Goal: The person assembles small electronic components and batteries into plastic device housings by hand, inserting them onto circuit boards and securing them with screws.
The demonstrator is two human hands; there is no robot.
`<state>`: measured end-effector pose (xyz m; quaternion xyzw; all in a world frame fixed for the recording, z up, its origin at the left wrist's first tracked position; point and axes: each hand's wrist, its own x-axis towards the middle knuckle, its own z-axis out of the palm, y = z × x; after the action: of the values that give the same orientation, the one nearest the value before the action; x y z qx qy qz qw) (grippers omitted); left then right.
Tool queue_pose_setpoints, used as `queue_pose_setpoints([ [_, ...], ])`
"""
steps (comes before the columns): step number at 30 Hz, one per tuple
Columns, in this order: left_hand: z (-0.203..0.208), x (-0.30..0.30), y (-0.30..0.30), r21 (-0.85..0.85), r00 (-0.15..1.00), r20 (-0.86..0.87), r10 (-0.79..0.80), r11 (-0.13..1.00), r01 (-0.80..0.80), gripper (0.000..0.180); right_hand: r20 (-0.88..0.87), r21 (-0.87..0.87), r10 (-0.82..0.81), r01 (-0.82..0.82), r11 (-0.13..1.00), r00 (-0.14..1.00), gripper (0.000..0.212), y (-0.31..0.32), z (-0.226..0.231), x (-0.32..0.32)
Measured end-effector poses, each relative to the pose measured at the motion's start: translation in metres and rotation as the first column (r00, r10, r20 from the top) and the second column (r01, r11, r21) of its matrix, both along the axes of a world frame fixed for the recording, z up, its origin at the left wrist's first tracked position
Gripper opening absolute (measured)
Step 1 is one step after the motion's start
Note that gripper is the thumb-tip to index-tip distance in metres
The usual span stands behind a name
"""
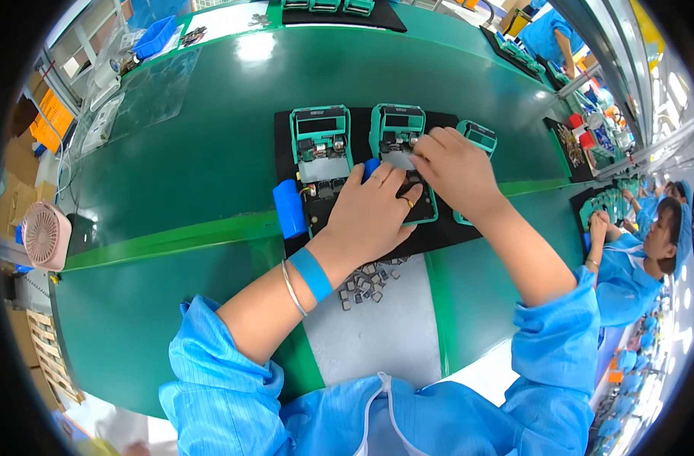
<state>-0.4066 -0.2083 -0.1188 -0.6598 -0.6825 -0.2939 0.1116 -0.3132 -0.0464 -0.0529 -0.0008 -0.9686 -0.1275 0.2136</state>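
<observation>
Three teal-framed electronic housings lie on a black mat (284,144), with dark inner parts exposed. My left hand (366,205) rests over the near half of the middle housing (398,114), fingers stretched out and lying on it. At that housing's right side is my right hand (457,167), its fingers bent and pinched together close to the inner parts; whatever they hold is hidden. The left housing (321,144) lies opened, with a blue cylinder (289,209) beside it on wires. Behind my right hand, the right housing (480,135) is partly covered.
Several small grey square pieces (366,285) lie on a pale sheet (377,338) near me. The green table (210,159) carries more housings (339,6) at its far edge. A pink fan (46,235) stands left; a co-worker (635,258) sits at right.
</observation>
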Motion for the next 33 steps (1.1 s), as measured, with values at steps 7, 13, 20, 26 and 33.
queue_pose_setpoints([
  [7, 0.002, -0.01, -0.006, -0.055, 1.0, 0.004, -0.023, 0.998, 0.023, 0.053, 0.134, -0.439, 0.261, -0.179, 0.881, 0.956, 0.014, -0.071, -0.025, 0.085],
  [13, 0.007, -0.007, -0.005, -0.087, 0.999, 0.016, -0.03, 0.996, 0.031, 0.055, 0.173, -0.384, 0.244, -0.163, 0.909, 0.954, 0.016, -0.081, -0.051, 0.095],
  [20, 0.03, 0.011, 0.016, 0.03, 0.997, 0.009, -0.079, 0.996, 0.079, 0.055, 0.189, -0.243, 0.296, -0.248, 0.938, 0.936, 0.01, -0.081, -0.045, 0.096],
  [26, 0.029, 0.084, 0.091, 0.082, 0.974, -0.002, -0.228, 0.97, 0.228, 0.054, 0.272, -0.112, 0.257, -0.234, 0.966, 0.927, 0.018, -0.089, -0.052, 0.118],
  [33, 0.011, 0.081, 0.113, -0.074, 0.972, 0.116, -0.203, 0.975, 0.212, 0.049, 0.38, -0.047, 0.191, -0.188, 0.981, 0.905, 0.017, -0.102, -0.048, 0.106],
])
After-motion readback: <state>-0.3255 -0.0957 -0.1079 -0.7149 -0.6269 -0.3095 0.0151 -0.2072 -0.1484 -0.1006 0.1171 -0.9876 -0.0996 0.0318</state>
